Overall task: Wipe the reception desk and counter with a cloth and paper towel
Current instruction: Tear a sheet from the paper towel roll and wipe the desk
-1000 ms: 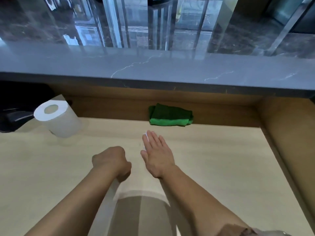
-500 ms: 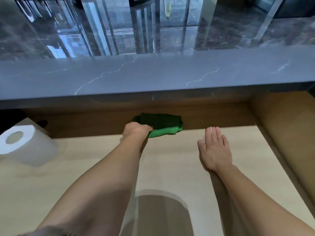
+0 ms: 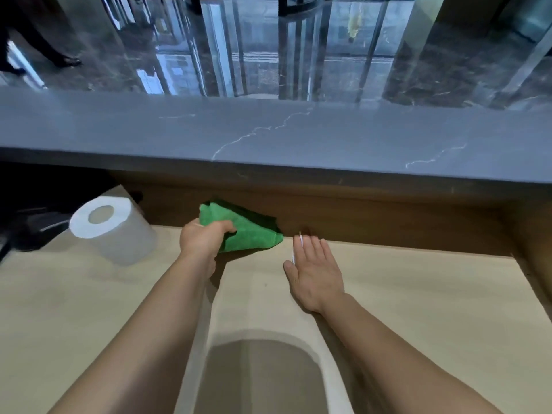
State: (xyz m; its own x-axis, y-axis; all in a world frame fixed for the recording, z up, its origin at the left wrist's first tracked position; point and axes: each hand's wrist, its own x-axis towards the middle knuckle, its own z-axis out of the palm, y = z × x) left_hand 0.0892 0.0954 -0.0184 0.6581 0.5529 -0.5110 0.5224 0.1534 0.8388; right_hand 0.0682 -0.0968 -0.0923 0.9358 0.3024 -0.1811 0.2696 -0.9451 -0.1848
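My left hand (image 3: 203, 240) grips a green cloth (image 3: 248, 231) at the back of the pale wooden desk (image 3: 418, 309), lifting its near edge off the surface. My right hand (image 3: 316, 273) lies flat on the desk with fingers together, pressing down a small white paper towel piece (image 3: 296, 249) that peeks out at the fingertips and thumb side. A white paper towel roll (image 3: 113, 231) stands upright to the left. Above the desk runs the grey marble counter (image 3: 298, 135).
A brown wooden back panel (image 3: 388, 222) and right side wall (image 3: 534, 249) box in the desk. Dark equipment (image 3: 30, 222) sits at far left behind the roll. Beyond the counter lies a glossy lobby floor, where a person's legs (image 3: 38, 46) pass at top left.
My left hand reached from mid-desk to the green cloth, closed on it and has pulled it up and out of its folded shape. My right hand slid rightward, staying flat on the paper.
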